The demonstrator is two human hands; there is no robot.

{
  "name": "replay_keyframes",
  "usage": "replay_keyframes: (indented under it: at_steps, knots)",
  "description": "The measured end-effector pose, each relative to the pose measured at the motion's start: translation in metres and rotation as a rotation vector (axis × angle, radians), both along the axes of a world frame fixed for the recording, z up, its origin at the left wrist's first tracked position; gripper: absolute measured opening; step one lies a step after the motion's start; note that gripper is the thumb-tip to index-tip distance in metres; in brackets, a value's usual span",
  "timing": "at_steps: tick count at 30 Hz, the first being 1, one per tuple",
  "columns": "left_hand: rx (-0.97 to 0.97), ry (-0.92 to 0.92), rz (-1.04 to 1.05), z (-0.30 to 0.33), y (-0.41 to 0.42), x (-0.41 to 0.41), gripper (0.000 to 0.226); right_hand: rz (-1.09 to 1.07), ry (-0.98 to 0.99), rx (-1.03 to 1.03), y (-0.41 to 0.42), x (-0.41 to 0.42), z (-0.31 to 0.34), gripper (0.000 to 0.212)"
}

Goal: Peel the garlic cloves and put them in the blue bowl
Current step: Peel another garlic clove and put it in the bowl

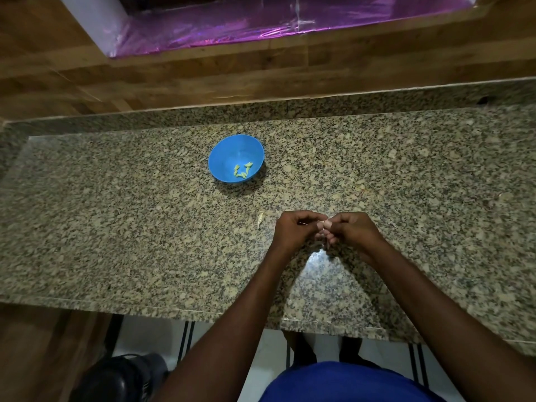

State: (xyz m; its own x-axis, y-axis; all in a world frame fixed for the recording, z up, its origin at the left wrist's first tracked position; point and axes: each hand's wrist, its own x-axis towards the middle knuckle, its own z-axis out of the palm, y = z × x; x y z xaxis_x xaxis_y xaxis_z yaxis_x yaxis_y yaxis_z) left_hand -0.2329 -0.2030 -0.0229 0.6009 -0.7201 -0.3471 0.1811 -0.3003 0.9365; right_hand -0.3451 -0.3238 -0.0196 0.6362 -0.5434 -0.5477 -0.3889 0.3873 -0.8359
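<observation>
A blue bowl [223, 153] stands on the granite counter [116, 227], with several pale peeled garlic cloves [243, 171] lying at its bottom. Nearer to me, my left hand [293, 232] and my right hand [351, 230] meet fingertip to fingertip above the counter. Between them they pinch a small garlic clove [322, 223], which the fingers mostly hide. A loose scrap of garlic skin [260, 219] lies on the counter just left of my left hand.
A wooden wall panel [203, 76] rises behind the counter, with a purple foil-lined opening [261, 21] above it. The counter's front edge runs below my forearms. A dark object [121, 378] sits on the floor at lower left.
</observation>
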Motion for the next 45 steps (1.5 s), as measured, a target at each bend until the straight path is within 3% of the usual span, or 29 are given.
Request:
replay_keyframes:
  at_steps: [4,8,12,17,22,26,34,38,45]
  knots:
    - [0.001,0.258,0.08,0.007,-0.003,-0.006,0.019,0.012,0.017,-0.096,-0.002,0.0,-0.004,0.013]
    - [0.008,0.534,0.163,0.008,-0.005,-0.006,0.015,0.058,0.035,-0.419,0.0,0.0,-0.004,0.018]
    - [0.004,0.563,0.162,0.009,-0.006,-0.004,0.016,0.083,0.044,-0.534,0.0,0.002,-0.008,0.02]
    - [-0.003,0.262,0.085,0.007,-0.005,-0.003,0.02,0.043,0.006,-0.237,-0.004,0.003,-0.005,0.014]
    - [-0.012,0.108,0.043,0.007,-0.005,-0.003,0.019,0.049,0.037,-0.094,-0.008,0.004,-0.004,0.014]
    - [0.002,0.063,0.066,0.006,-0.004,0.0,0.015,0.063,-0.017,0.052,-0.011,0.0,-0.003,0.02]
    - [0.011,0.117,0.082,0.005,-0.006,-0.003,0.016,0.236,-0.026,-0.044,-0.01,-0.004,0.006,0.022]
    - [-0.014,0.078,0.052,0.007,-0.004,-0.002,0.015,0.174,-0.006,0.173,-0.008,-0.002,0.006,0.027]
    - [-0.068,-0.054,0.012,0.006,-0.002,-0.003,0.009,-0.034,-0.063,0.762,-0.003,0.0,0.002,0.031]
